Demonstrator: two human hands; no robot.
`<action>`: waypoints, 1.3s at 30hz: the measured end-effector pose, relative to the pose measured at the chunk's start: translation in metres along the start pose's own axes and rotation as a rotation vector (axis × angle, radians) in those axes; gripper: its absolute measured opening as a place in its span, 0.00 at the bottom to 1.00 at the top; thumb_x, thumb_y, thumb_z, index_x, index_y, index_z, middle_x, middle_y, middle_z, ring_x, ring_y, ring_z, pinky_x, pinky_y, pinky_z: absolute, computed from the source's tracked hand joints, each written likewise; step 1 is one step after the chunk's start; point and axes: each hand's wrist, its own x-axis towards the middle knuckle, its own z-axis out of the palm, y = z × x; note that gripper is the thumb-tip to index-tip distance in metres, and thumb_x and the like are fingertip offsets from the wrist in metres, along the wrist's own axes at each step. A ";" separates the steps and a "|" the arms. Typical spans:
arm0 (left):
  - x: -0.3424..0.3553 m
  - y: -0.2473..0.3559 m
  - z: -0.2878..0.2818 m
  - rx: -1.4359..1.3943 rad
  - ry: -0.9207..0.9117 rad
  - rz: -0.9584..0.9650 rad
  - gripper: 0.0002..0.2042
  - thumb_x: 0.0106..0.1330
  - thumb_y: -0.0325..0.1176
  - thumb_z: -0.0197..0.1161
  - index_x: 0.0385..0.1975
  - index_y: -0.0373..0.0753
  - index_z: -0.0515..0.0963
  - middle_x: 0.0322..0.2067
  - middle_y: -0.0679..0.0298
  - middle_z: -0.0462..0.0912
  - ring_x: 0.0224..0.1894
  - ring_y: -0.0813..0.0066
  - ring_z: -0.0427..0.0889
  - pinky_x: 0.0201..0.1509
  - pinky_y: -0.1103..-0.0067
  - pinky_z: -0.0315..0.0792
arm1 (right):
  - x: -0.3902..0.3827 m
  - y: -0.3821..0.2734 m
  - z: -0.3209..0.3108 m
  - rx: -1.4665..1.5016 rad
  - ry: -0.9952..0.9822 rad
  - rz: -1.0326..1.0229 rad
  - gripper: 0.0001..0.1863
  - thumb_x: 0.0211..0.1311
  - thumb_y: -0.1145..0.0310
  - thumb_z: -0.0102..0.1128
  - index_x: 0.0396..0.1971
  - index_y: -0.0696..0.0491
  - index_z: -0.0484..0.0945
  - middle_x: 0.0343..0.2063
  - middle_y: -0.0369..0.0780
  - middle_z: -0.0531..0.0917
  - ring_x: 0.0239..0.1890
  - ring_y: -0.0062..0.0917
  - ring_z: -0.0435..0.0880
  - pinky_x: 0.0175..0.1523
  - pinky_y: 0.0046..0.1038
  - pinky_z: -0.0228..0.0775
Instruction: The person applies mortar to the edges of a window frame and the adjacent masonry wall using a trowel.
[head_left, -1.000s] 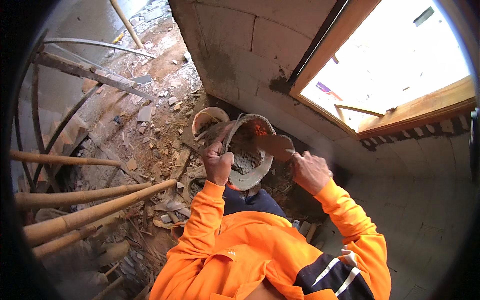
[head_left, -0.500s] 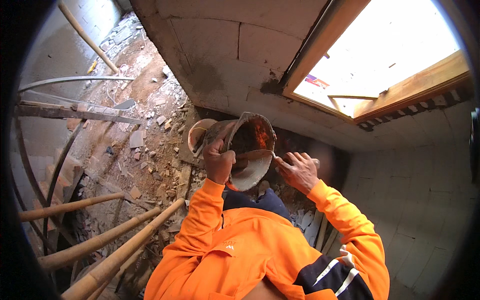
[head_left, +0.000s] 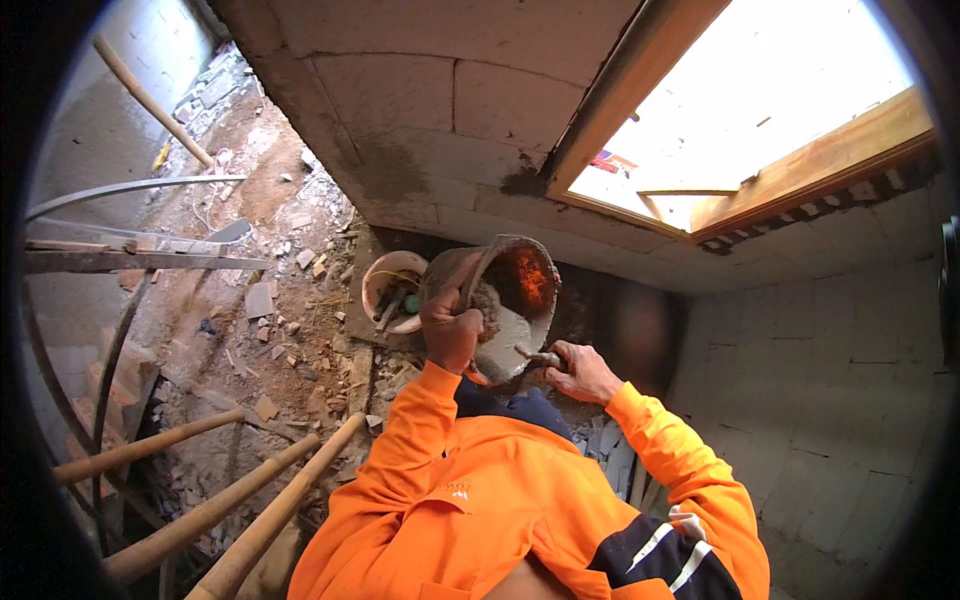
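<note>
Blockwork is closing in ahead and to the right, leaving only a narrow gap between the wall and the person's chest; a timber-framed window opening is sitting above right. Rubble-strewn ground is lying open to the left, edged by wooden poles and a curved metal bar. Left hand is gripping the rim of a tilted mortar bucket, fingers clamped over its edge, grey mortar lying inside. Right hand is closing around a trowel handle, its blade reaching into the bucket. A second bucket is resting on the ground just behind, holding small tools.
</note>
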 end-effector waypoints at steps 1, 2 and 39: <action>0.001 -0.005 0.000 -0.048 0.025 -0.028 0.10 0.40 0.17 0.53 0.11 0.38 0.60 0.14 0.77 0.60 0.17 0.88 0.55 0.19 0.84 0.51 | 0.000 0.008 0.000 -0.069 0.027 0.001 0.12 0.52 0.63 0.59 0.29 0.57 0.72 0.23 0.52 0.79 0.29 0.51 0.79 0.33 0.45 0.69; 0.001 -0.011 -0.001 -0.095 0.051 -0.056 0.10 0.39 0.17 0.53 0.10 0.39 0.59 0.13 0.77 0.60 0.17 0.88 0.54 0.18 0.84 0.51 | 0.000 0.016 0.000 -0.139 0.053 0.002 0.12 0.52 0.64 0.59 0.27 0.56 0.71 0.23 0.52 0.79 0.29 0.50 0.80 0.33 0.46 0.69; -0.060 -0.076 -0.034 -0.169 0.474 -0.166 0.17 0.37 0.17 0.52 0.30 0.32 0.80 0.24 0.73 0.73 0.23 0.82 0.67 0.23 0.84 0.60 | 0.042 -0.002 -0.077 -0.778 -0.235 -0.118 0.15 0.56 0.61 0.57 0.38 0.55 0.79 0.30 0.49 0.83 0.36 0.45 0.84 0.40 0.42 0.77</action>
